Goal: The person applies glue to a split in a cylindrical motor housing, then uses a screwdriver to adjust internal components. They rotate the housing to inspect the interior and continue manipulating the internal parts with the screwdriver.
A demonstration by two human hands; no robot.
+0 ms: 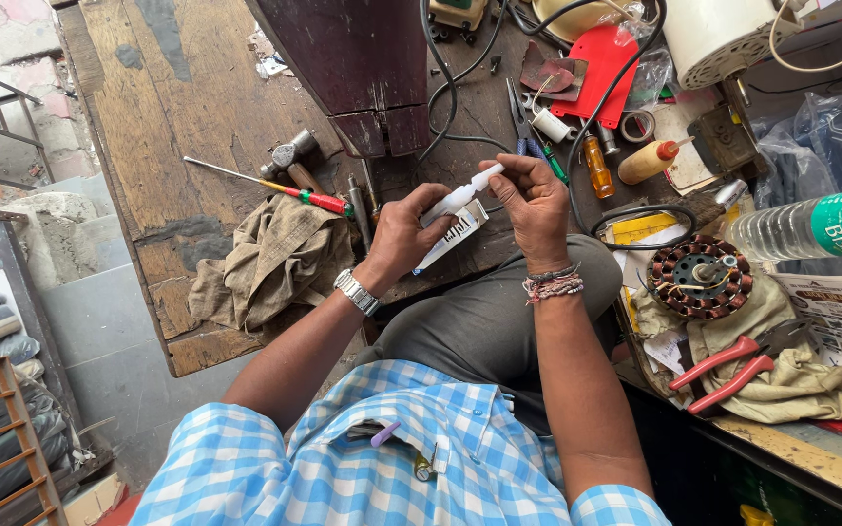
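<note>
Checked shirt (pixel 363 468) below hands (pixel 470 224), tube (pixel 462 200)

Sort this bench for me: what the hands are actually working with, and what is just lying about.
In hand:
- white tube, held by left hand and right hand
- its flat white box, under the left hand

Lying about:
- red-handled screwdriver
- hammer
- crumpled rag
- copper-wound motor stator
- red-handled pliers
- plastic bottle

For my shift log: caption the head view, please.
Both hands, left hand and right hand, hold a small white plastic tube above a cluttered wooden workbench.
</note>
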